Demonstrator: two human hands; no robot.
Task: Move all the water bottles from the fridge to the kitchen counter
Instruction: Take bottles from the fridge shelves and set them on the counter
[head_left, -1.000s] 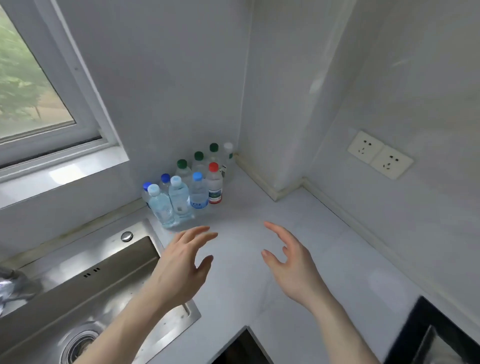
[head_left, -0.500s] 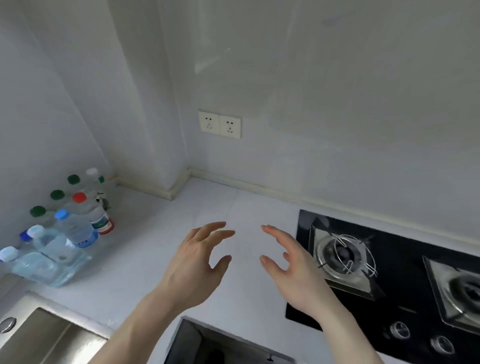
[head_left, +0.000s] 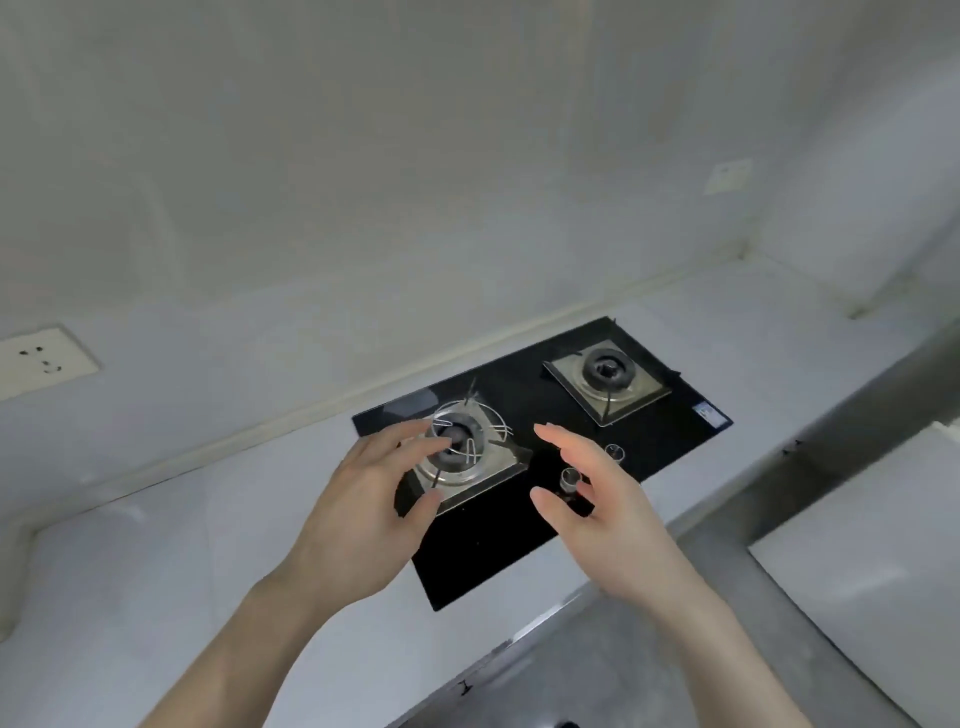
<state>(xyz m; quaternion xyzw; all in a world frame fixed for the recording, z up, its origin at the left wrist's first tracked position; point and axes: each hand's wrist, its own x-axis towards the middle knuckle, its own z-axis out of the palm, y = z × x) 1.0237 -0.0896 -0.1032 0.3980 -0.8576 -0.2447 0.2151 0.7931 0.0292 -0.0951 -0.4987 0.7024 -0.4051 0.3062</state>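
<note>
Head view. Left hand raised over the table, palm turned inward, fingers spread and loosely curved, thumb apart from the fingers: grip wide, holding nothing, touching nothing. Right hand raised opposite it, palm facing the left hand, fingers nearly straight, thumb out: grip likewise wide and empty. The two hands are near each other with a clear gap between them.

Beyond and below both hands lies a black glass hob set into the table. Its left burner, with a wire ring on it, shows in the gap just past the left fingertips. Its right burner sits further off, past the right hand's fingertips. One round knob shows just in front of the right palm, a second knob just beyond that hand.

Far to the left of the left hand, a wall socket on the pale wall. To the right of the right hand, a grey edge runs diagonally; what it belongs to, cannot tell.

Water bottles: none in this view; position cannot be told.
</note>
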